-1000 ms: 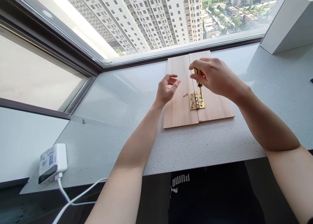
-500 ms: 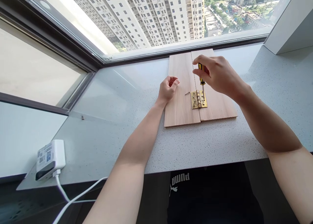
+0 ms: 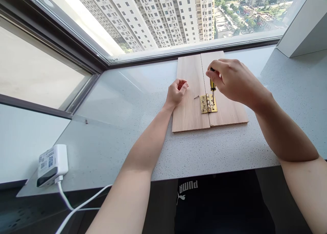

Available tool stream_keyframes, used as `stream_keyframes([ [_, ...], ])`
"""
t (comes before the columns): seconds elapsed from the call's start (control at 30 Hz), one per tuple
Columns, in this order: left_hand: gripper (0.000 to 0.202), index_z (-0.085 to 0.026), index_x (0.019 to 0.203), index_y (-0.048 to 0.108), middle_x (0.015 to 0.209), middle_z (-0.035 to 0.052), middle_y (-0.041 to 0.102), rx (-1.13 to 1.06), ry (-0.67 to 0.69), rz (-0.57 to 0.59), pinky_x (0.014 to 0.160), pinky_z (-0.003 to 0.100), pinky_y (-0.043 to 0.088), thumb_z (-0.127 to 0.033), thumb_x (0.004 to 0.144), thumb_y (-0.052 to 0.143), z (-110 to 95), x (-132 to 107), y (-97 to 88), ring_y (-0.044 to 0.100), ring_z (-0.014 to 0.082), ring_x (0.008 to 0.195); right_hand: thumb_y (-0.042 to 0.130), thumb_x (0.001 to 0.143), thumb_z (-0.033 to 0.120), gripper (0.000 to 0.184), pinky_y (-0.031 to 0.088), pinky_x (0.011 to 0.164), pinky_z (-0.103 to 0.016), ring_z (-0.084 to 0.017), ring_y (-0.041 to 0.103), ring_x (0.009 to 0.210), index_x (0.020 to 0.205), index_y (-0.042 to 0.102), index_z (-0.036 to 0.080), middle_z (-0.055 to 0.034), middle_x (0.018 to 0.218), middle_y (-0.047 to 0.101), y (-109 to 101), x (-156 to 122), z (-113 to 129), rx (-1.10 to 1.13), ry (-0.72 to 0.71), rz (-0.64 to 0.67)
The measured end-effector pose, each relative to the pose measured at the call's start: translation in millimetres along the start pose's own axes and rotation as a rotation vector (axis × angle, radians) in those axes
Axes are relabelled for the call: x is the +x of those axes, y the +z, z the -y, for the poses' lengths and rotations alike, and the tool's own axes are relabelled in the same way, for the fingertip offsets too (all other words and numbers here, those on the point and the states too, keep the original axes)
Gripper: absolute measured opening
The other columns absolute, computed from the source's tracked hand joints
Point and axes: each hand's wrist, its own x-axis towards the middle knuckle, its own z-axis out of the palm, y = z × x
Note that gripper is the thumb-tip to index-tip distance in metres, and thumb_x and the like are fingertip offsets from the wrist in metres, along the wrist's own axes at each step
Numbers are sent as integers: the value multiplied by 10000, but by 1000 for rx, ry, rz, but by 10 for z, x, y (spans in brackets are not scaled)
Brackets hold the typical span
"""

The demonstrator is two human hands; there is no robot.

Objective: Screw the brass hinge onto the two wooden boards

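Observation:
My right hand [image 3: 227,79] grips the yellow and black handle of a screwdriver [image 3: 213,86], which stands almost upright. Its tip meets the right leaf of a brass hinge [image 3: 208,103]. That hinge lies across the seam between the left wooden board [image 3: 190,114] and the right wooden board [image 3: 231,113]. On the left board, just beside the hinge, lies a loose screw [image 3: 196,97]. My left hand [image 3: 177,92] rests at the left board's outer edge with its fingers curled closed; whatever they may hold is hidden.
Both boards lie on a speckled white windowsill [image 3: 122,135], their far ends near the window frame [image 3: 153,59]. A white box [image 3: 293,33] stands at the back right. At the front left sits a white device [image 3: 61,159] with a cable [image 3: 63,196] hanging from it.
My right hand has turned at the wrist and shifted slightly right, its fingers now wrapped closer round the screwdriver handle. The tip stays on the hinge's right leaf. My left hand keeps its place.

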Motion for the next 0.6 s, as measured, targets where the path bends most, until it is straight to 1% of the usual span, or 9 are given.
stream_keyframes([
  [0.13,273,-242,1131,754,1129,117,875,-4,10,2,1014,453,700,-507,1081,800,0,-1,-14,847,283,1073,635,1200,567,411,435,762,-435,-251,532,729,968,751,249,-72,769,631,80,71,-86,-6,36,-21],
  [0.2,316,-247,1126,752,1124,119,876,-4,6,0,1013,460,699,-553,1075,809,3,-1,-17,845,290,1070,605,1198,607,462,456,746,-445,-262,541,716,961,772,247,-69,710,593,131,81,-135,-22,29,-65],
  [0.27,331,-250,1121,756,1120,117,878,-2,-2,-4,1003,456,700,-572,1066,813,4,-2,-16,842,290,1065,569,1205,603,476,480,745,-453,-275,557,724,980,790,246,-77,695,588,164,70,-175,-30,8,-109],
  [0.33,324,-251,1115,760,1117,114,878,-1,-11,-10,991,447,700,-566,1059,816,2,-3,-14,838,287,1063,555,1213,555,437,502,759,-458,-281,581,749,1042,806,240,-101,769,654,176,54,-197,-32,-3,-127],
  [0.37,316,-251,1114,760,1117,113,877,0,-16,-13,988,443,700,-557,1058,817,0,-4,-13,838,286,1065,550,1217,511,400,513,774,-461,-282,600,771,1102,813,232,-120,850,707,178,51,-200,-28,-5,-119],
  [0.43,302,-249,1113,758,1114,113,874,1,-24,-15,990,444,700,-541,1061,816,-6,-7,-13,838,286,1065,534,1224,391,338,534,829,-464,-288,655,855,1303,809,212,-156,1085,791,180,57,-192,1,-15,-84],
  [0.5,292,-246,1115,756,1109,113,872,4,-28,-13,997,450,699,-529,1067,811,-13,-10,-14,838,286,1057,516,1224,280,387,541,895,-457,-288,703,963,1528,744,208,-167,1296,803,187,76,-168,45,-41,-48],
  [0.53,287,-245,1118,757,1108,113,871,7,-29,-12,999,451,698,-524,1069,808,-16,-11,-15,837,286,1054,515,1223,247,425,540,920,-449,-283,715,1001,1598,711,210,-166,1352,801,191,85,-152,65,-58,-34],
  [0.6,276,-244,1125,759,1106,112,871,10,-25,-11,997,447,697,-512,1072,801,-20,-12,-15,836,283,1055,528,1220,227,450,534,933,-434,-274,723,1023,1636,696,196,-166,1358,810,188,88,-115,85,-84,2],
])
